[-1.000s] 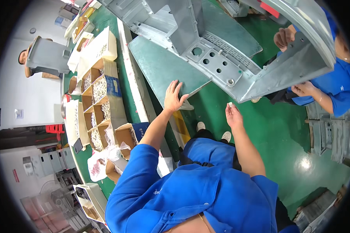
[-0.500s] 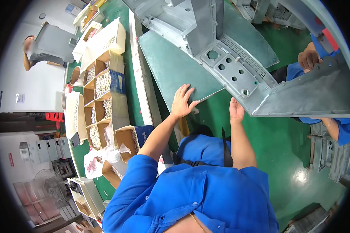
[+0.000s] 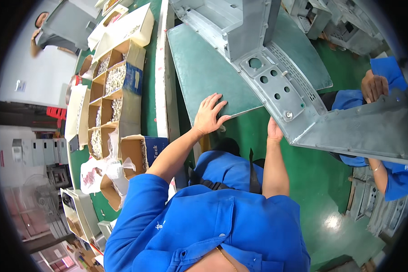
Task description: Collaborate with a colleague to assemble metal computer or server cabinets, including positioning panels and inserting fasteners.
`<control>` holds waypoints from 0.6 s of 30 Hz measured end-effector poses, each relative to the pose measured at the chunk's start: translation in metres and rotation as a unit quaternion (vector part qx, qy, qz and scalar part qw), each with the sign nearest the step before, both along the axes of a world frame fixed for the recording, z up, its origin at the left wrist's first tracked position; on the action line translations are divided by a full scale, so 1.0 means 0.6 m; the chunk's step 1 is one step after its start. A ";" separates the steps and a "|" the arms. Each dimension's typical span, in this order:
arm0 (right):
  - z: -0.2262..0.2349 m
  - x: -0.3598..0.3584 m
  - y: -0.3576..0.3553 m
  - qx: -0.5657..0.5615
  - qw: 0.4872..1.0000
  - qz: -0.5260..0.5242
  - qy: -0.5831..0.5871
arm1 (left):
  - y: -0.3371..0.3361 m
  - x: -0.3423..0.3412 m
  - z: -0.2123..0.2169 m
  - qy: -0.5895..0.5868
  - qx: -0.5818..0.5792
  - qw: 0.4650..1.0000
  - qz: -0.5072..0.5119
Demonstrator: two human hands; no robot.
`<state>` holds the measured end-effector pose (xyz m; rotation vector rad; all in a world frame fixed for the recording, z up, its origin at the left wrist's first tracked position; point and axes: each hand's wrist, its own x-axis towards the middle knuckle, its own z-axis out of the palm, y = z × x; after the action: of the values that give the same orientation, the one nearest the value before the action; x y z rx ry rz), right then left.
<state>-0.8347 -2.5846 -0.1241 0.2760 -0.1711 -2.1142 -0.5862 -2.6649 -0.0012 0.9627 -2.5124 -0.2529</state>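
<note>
A large grey cast casing [image 3: 276, 88] with round holes and a slotted strip lies across a green board [image 3: 204, 68]. My left hand [image 3: 208, 114] rests flat on the near left part of that board, fingers spread, apart from the casing. At the casing's near edge my right hand [image 3: 274, 130] is closed on it, its fingertips partly hidden by the edge. To the right, the hand of a co-worker [image 3: 374, 86] in a blue sleeve is close behind the casing's long side wall [image 3: 362, 124]; whether it touches the wall I cannot tell.
On the left bench, a divided cardboard box [image 3: 115, 86] holds many small pale parts. Beside it are a white bin [image 3: 138, 27] and a plastic bag [image 3: 115, 167]. More grey castings [image 3: 381, 204] are stacked at the right. Another person [image 3: 54, 36] carries a grey panel at the far left.
The whole view has shifted slightly. My left hand stays flat on the board, and my right hand stays at the casing's edge. The co-worker's hand at the right has changed its pose.
</note>
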 end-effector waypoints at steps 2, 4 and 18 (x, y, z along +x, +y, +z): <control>-0.004 -0.002 -0.001 -0.016 1.000 0.012 0.003 | 0.000 0.000 0.000 -0.002 -0.003 1.000 0.000; -0.004 -0.009 0.001 -0.032 0.999 0.023 0.007 | 0.000 -0.001 0.000 -0.001 -0.008 1.000 0.001; 0.017 -0.024 0.007 0.014 0.997 0.061 0.050 | 0.002 -0.003 -0.004 0.005 -0.013 1.000 0.013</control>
<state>-0.8489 -2.5804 -0.1138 0.1914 -0.0645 -2.0060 -0.5877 -2.6636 -0.0034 0.9809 -2.4867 -0.2149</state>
